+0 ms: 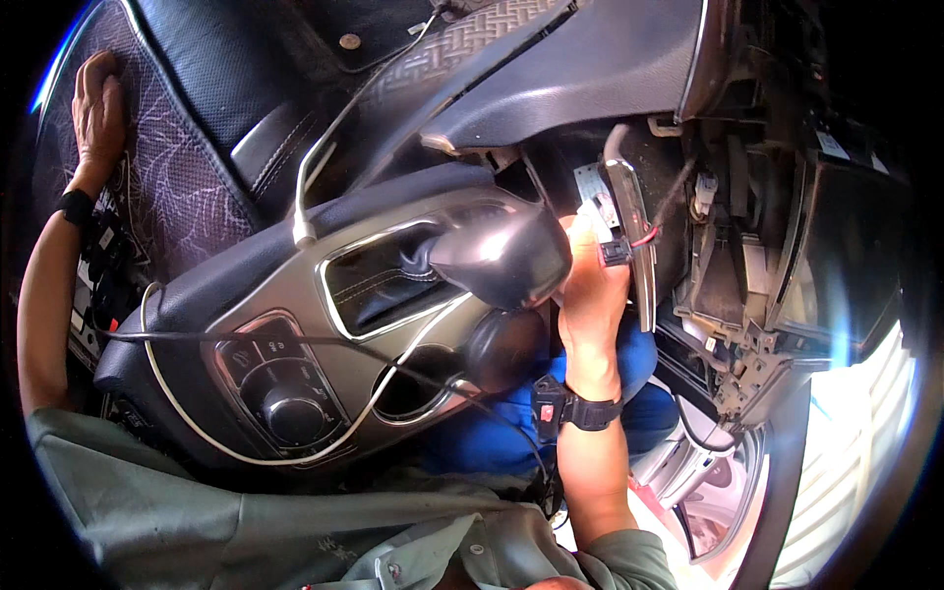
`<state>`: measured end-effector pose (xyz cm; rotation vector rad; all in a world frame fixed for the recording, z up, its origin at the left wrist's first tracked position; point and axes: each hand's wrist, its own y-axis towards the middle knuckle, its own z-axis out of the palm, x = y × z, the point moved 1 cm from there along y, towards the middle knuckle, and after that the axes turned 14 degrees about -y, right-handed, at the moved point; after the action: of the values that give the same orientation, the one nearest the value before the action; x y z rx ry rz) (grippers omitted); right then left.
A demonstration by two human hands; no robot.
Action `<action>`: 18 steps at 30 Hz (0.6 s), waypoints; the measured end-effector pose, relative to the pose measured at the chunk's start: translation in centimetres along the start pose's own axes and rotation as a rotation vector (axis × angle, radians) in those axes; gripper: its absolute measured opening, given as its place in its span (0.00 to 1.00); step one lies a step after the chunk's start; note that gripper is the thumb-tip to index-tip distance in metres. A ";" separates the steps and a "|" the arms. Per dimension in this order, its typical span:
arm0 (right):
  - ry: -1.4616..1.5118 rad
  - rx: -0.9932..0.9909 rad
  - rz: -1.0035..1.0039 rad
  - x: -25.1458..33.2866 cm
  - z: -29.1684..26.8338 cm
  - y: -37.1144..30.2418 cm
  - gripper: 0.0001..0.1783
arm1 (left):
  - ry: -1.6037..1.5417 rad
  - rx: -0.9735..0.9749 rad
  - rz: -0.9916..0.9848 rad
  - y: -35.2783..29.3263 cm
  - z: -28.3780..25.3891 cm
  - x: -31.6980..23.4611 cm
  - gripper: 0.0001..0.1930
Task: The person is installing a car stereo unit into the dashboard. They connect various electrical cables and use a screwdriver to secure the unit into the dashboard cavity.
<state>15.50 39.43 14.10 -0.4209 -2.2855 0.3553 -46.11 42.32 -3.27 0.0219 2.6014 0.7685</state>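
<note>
My left hand (98, 113) lies on the patterned fabric of a car seat (162, 147) at the far left, its fingers laid along the cushion with nothing in them. To the right of the gear lever (501, 251), my right hand (593, 290) grips a narrow, chrome-edged trim panel (637, 231). Its fingertips are partly hidden. Beside my thumb is a small black connector (616, 253) with red and dark wires. A pale piece with a label (593, 192) shows behind the hand, next to the panel.
The centre console (280, 265) fills the middle, with a round control knob (293, 411) and a cup holder (413, 388). A white cable (305, 197) and a black cable (344, 344) cross it. On the right the dashboard (733, 265) is opened up, with exposed brackets and a loose white plug (704, 192).
</note>
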 end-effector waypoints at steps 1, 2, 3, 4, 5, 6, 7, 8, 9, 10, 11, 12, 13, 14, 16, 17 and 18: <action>0.115 -0.030 0.094 -1.1 -0.3 -0.4 0.13 | 0.039 0.026 0.008 0.0 -0.1 0.3 0.18; -0.003 -0.063 0.068 -2.0 -0.7 -0.1 0.13 | 0.029 0.032 0.002 -0.1 -0.1 0.7 0.18; -0.109 -0.083 0.041 -2.7 -1.1 0.7 0.14 | 0.036 0.043 0.000 0.1 -1.0 0.4 0.18; -0.067 -0.100 0.066 -2.9 -0.9 1.0 0.13 | 0.045 0.054 -0.003 0.3 -1.9 0.2 0.18; -0.045 -0.145 0.095 -2.2 -0.7 0.8 0.13 | 0.016 0.050 0.000 0.2 -1.3 0.5 0.19; -0.022 -0.194 0.123 -1.7 -0.5 0.6 0.13 | 0.018 0.041 -0.006 0.0 -0.6 0.6 0.19; -0.307 -0.322 -0.128 -3.1 -0.9 1.0 0.12 | 0.021 0.032 -0.013 -0.3 0.1 0.7 0.19; -0.584 -0.430 -0.381 -3.8 -1.0 1.4 0.12 | 0.038 0.029 -0.019 -0.2 0.2 0.6 0.19; -0.650 -0.367 -0.317 -4.2 -1.3 1.4 0.13 | 0.058 0.066 0.030 -0.1 0.2 1.3 0.20; -0.701 -0.295 -0.258 -4.0 -1.2 1.6 0.14 | 0.086 0.064 0.044 0.0 -0.3 1.4 0.20; -0.698 -0.257 -0.258 -3.4 -1.1 1.5 0.15 | 0.113 0.061 0.059 0.0 -0.9 1.4 0.20; -0.695 -0.218 -0.260 -2.8 -1.0 1.5 0.16 | 0.141 0.059 0.075 0.1 -1.4 1.4 0.20; -0.656 -0.226 -0.311 -1.3 -1.1 0.9 0.17 | 0.125 0.049 0.053 0.1 -1.0 1.3 0.20; -0.616 -0.234 -0.362 0.3 -1.2 0.2 0.17 | 0.110 0.040 0.030 0.1 -0.8 1.2 0.20; -0.730 -0.259 -0.347 0.8 -0.8 -1.2 0.19 | 0.095 0.020 -0.011 -0.6 -0.2 1.3 0.20; -0.809 -0.325 -0.438 0.3 -1.0 -2.0 0.22 | 0.085 0.017 -0.021 -0.4 0.0 1.3 0.20; -0.890 -0.389 -0.534 -0.1 -1.1 -2.8 0.27 | 0.075 0.012 -0.036 -0.5 0.1 1.5 0.20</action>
<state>15.90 37.01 15.83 0.2421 -3.2175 -0.2429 -47.36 42.18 -4.18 -0.0509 2.6693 0.7552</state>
